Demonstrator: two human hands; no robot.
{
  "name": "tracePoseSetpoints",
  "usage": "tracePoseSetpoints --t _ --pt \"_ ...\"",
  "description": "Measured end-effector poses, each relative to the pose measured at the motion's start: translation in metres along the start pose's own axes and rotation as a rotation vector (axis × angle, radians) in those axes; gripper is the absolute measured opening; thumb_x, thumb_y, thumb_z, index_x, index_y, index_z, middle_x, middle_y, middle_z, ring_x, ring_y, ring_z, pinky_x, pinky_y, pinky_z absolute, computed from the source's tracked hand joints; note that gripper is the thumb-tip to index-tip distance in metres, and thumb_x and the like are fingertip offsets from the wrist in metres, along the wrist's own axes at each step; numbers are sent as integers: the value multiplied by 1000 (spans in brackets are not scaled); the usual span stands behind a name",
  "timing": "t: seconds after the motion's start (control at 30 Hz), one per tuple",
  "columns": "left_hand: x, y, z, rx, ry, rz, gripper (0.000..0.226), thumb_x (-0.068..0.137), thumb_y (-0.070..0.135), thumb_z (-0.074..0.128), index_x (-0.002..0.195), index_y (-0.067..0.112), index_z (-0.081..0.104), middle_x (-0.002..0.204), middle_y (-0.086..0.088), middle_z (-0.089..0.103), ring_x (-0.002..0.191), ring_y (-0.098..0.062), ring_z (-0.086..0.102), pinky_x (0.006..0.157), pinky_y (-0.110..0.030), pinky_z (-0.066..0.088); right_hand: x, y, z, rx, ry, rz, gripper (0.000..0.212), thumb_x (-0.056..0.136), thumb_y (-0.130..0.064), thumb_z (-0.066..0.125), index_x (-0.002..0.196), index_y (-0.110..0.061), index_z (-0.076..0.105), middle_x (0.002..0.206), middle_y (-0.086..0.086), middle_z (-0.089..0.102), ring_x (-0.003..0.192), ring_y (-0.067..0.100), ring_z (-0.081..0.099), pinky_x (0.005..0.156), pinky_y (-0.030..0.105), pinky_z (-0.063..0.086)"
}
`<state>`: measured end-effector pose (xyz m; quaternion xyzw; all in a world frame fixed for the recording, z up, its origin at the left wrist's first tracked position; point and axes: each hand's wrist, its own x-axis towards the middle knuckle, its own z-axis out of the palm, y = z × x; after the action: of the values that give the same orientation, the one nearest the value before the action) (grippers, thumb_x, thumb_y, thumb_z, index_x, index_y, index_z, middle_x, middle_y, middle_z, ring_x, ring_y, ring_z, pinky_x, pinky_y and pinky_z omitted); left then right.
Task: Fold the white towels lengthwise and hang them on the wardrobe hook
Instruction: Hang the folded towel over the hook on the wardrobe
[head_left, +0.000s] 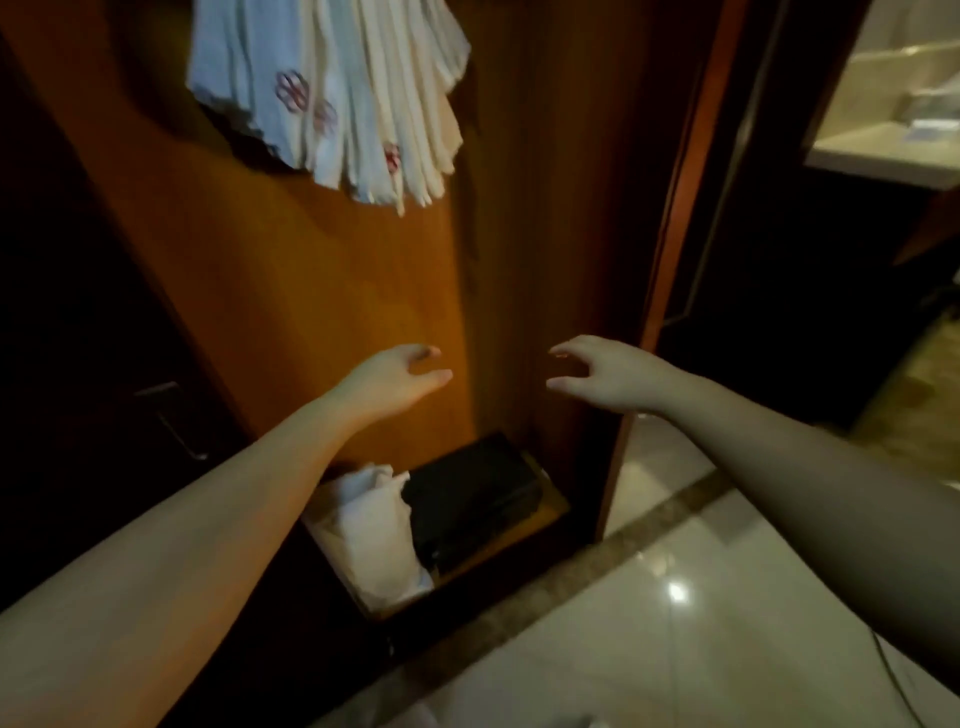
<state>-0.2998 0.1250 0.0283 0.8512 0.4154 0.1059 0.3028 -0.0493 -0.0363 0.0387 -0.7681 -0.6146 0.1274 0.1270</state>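
Your left hand and right hand hover loose-fingered and empty, facing each other, because folded towels already hang above them while a crumpled towel waits below, beside a black box.

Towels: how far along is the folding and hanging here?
Done: a bunch of folded towels hangs high in the wardrobe. In hand: nothing; the left hand and right hand are both empty. Left: white cloth lies crumpled on the wardrobe floor beside a black box.
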Motion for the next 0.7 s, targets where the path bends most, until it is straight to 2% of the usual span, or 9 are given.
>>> tracePoseSetpoints --t 0.07,0.17,0.27,0.37,0.47,0.57,0.7 --pt "-10 -2 37 -28 -65 22 54 94 57 56 144 42 43 152 8 44 136 -14 44 82 -23 41 -34 23 26 29 -10 69 65 95 -58 55 148 -24 44 152 -1 44 134 18 48 110 38 42" --pt "-18 3 92 -8 -146 63 56 96 54 56 147 34 44 154 4 43 139 -17 41 100 -32 40 -81 63 61 28 11 171 64 94 -60 53 146 -23 48 149 0 49 134 19 48 113 41 38" --pt "-19 18 149 88 -259 142 57 98 51 55 148 26 43 152 2 46 136 -16 45 94 -26 35 -123 104 94 50 12 270 66 94 -58 53 147 -20 47 150 3 49 138 22 44 115 38 34" --pt "-9 42 207 177 -401 209 58 99 50 52 149 23 42 153 -1 43 136 -17 44 94 -25 34 -160 149 127 82 -17 376 67 93 -55 55 148 -17 45 151 5 47 138 24 43 113 37 34" --pt "8 75 266 228 -487 221 59 98 51 53 150 25 42 155 1 41 138 -18 43 94 -26 35 -194 201 152 124 -36 484 65 93 -54 57 147 -20 46 151 1 48 136 23 46 110 38 36" --pt "27 112 326 233 -566 228 59 97 51 54 149 27 43 155 3 40 135 -17 46 93 -28 39 -224 260 166 162 -117 590 66 93 -58 55 149 -24 44 151 -3 46 136 20 45 109 39 40" --pt "57 168 402 240 -666 226 59 97 49 56 149 26 43 156 4 39 136 -17 45 93 -26 38 -259 337 171 203 -214 682 66 95 -58 52 150 -22 43 152 -2 45 137 21 44 108 38 40"
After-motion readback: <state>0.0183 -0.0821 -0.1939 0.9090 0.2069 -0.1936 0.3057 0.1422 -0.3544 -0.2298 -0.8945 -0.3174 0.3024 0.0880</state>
